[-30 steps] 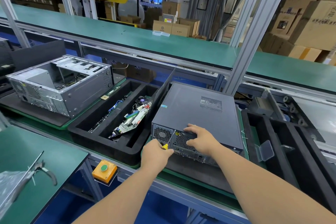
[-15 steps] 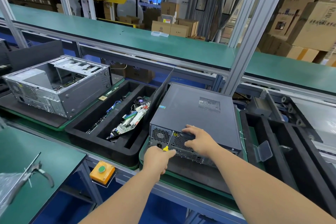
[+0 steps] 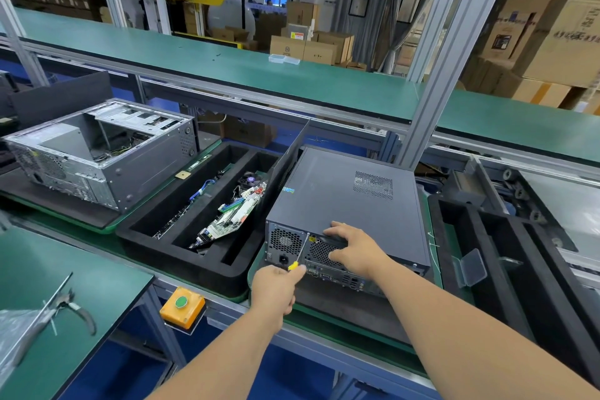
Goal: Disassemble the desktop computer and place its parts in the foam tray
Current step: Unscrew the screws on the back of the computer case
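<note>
The closed dark-grey metal desktop computer case [image 3: 344, 204] lies on its side on the tabletop, right of the black foam tray [image 3: 181, 256]. It looks heavy, rigid and smooth, best taken by its edges. The right hand [image 3: 354, 250] lies flat on its near rear edge, grip released. The left hand [image 3: 276, 286] clenches a yellow-handled screwdriver [image 3: 300, 252] at a rear-panel screw.

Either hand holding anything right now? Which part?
Left hand grips the screwdriver by its yellow handle, tip at the computer case rear. Right hand rests on the case's rear top edge, steadying it.
</note>
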